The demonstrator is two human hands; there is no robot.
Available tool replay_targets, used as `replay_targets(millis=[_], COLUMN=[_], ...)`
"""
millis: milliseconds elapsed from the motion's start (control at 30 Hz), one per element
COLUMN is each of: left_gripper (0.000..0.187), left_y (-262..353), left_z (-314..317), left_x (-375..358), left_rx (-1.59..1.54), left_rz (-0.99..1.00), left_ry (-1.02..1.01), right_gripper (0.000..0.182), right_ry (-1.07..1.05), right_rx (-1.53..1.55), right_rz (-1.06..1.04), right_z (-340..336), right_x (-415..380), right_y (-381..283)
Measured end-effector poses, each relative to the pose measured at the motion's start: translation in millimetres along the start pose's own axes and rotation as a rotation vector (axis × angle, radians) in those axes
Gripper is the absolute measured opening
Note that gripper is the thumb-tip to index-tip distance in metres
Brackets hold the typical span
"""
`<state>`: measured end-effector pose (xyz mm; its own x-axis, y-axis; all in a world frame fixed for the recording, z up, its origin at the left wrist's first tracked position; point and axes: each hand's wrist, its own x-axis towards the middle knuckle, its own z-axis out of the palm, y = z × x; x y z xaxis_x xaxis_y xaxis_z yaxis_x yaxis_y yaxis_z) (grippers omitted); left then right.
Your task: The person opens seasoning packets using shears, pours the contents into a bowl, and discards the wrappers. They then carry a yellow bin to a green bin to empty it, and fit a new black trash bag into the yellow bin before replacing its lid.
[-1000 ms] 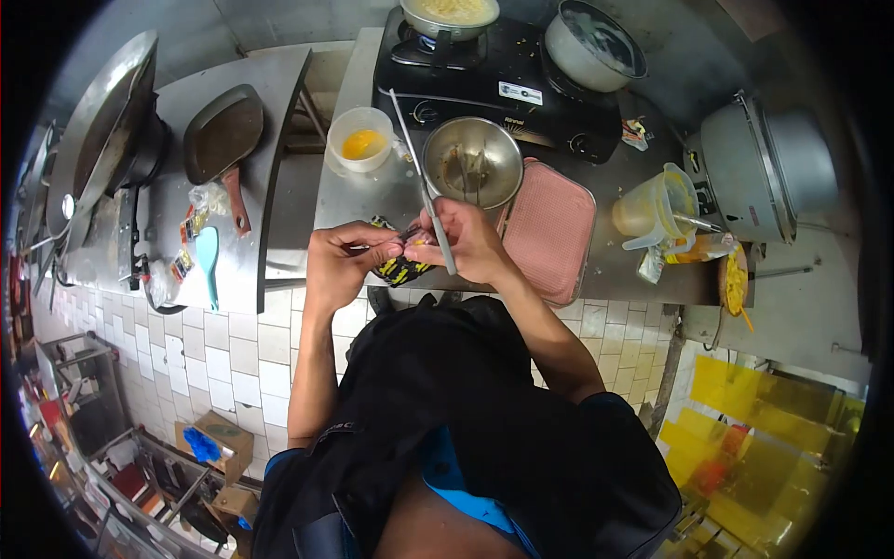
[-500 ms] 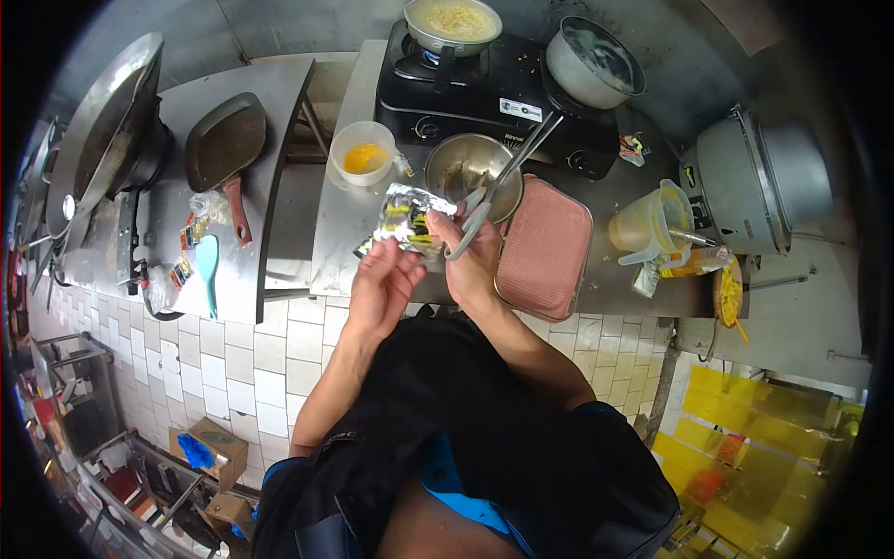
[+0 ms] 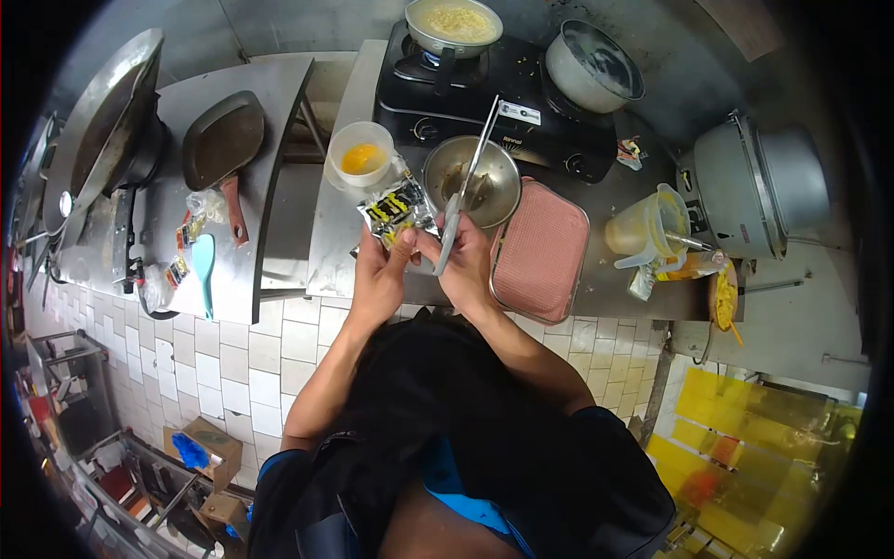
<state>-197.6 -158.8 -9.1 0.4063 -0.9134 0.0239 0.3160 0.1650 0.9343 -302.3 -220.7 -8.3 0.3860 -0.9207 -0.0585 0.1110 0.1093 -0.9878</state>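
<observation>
My left hand (image 3: 377, 278) is closed on the lower edge of a silver foil packet (image 3: 395, 205) with black and yellow print. Grey-handled scissors (image 3: 480, 154) are gripped in my right hand (image 3: 466, 265), their blades pointing up and away over a steel bowl (image 3: 498, 186). The right fingers also reach the packet's lower right corner, beside the left thumb. Just beyond the packet stands a clear plastic tub (image 3: 361, 156) with yellow-orange liquid in it.
A pink ridged tray (image 3: 540, 252) lies right of my hands. Behind is a black gas stove (image 3: 466, 116) with a pan (image 3: 453, 26) over a lit flame and a grey pot (image 3: 591, 70). A measuring jug (image 3: 649, 228) stands right; a square pan (image 3: 222, 140) sits on the left table.
The packet has turned so its printed face shows, and the left thumb now presses its lower edge. The scissors have swung more upright, and both hands have come closer together.
</observation>
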Motion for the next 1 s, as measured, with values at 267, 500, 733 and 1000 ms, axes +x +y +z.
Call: replay_targets(millis=[267,500,733,1000], left_gripper=[0.032,0.036,0.029,0.012], left_y=[12,16,11,-6], left_z=[-24,-16,-18,-32], left_x=[14,7,5,9], left_rx=[-0.236,-0.154,-0.154,-0.09], left_rz=[0.062,-0.049,-0.14,-0.269], left_ry=[0.172,0.128,0.101,-0.089], right_gripper=[0.042,0.035,0.039,0.041], right_ry=[-0.603,-0.583,-0.538,-0.384], right_rx=[-0.091,-0.088,-0.167,-0.052], right_rz=[0.168,0.321,0.285,0.413], right_z=[-50,-42,-49,-41], right_x=[-31,-43,-51,-57], right_y=[-25,-17,4,11])
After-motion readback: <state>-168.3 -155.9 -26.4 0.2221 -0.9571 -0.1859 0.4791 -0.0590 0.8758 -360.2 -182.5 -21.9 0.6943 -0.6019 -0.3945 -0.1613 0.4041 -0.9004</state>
